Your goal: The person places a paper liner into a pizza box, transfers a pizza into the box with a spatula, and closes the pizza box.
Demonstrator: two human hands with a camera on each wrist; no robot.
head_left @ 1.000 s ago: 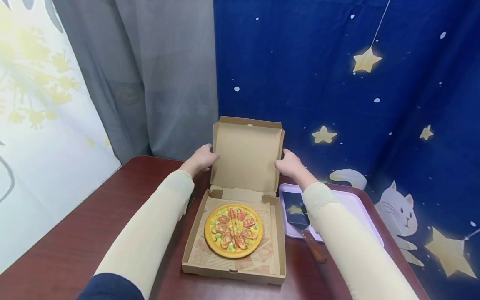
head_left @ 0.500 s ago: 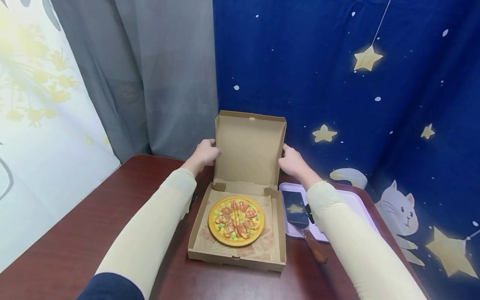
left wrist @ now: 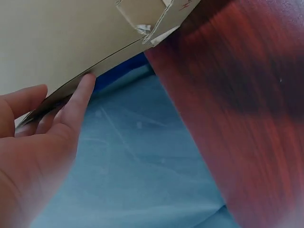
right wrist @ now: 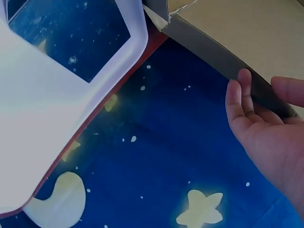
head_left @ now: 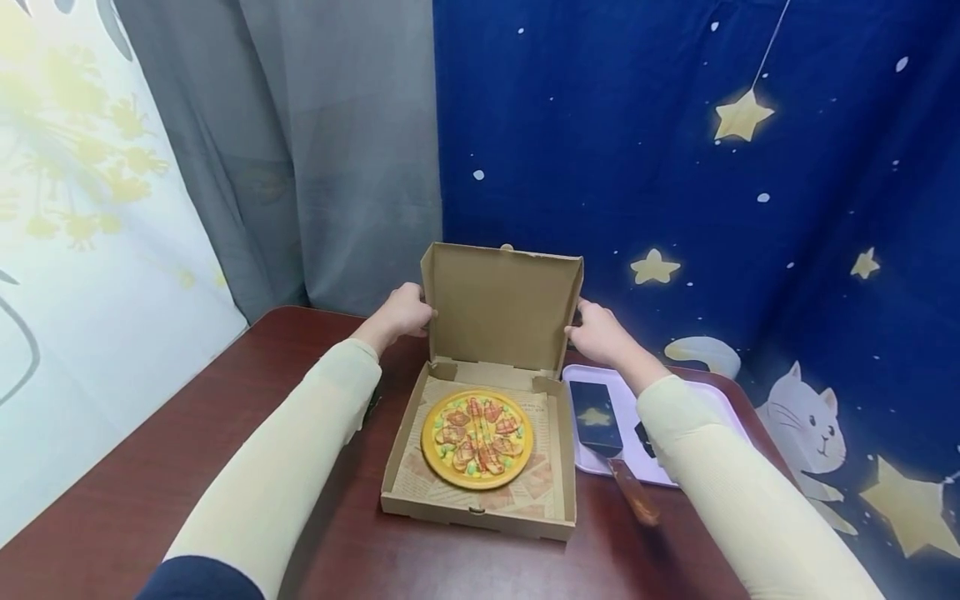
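A cardboard pizza box (head_left: pixel 480 518) sits on the table with its lid (head_left: pixel 504 307) raised and leaning a little toward me. Inside, on printed brown paper (head_left: pixel 540 500), lies a round pizza (head_left: pixel 477 440) with a smooth yellow rim. My left hand (head_left: pixel 403 312) grips the lid's left edge, thumb on the inner face and fingers behind, as the left wrist view shows with the lid (left wrist: pixel 52 42) between them. At the opposite edge, my right hand (head_left: pixel 603 335) pinches the lid the same way; in the right wrist view its fingers (right wrist: pixel 235 99) lie along the outer side flap.
Right of the box is a lilac tray (head_left: pixel 720 408). A pizza server (head_left: pixel 636 493) with a shiny blade and wooden handle rests over the tray's near edge. Grey and blue star-patterned curtains (head_left: pixel 600 150) hang behind the dark red table (head_left: pixel 187 442).
The box slid slightly away from me at first. Both hands keep hold of the lid, whose top has since tipped forward and down toward me.
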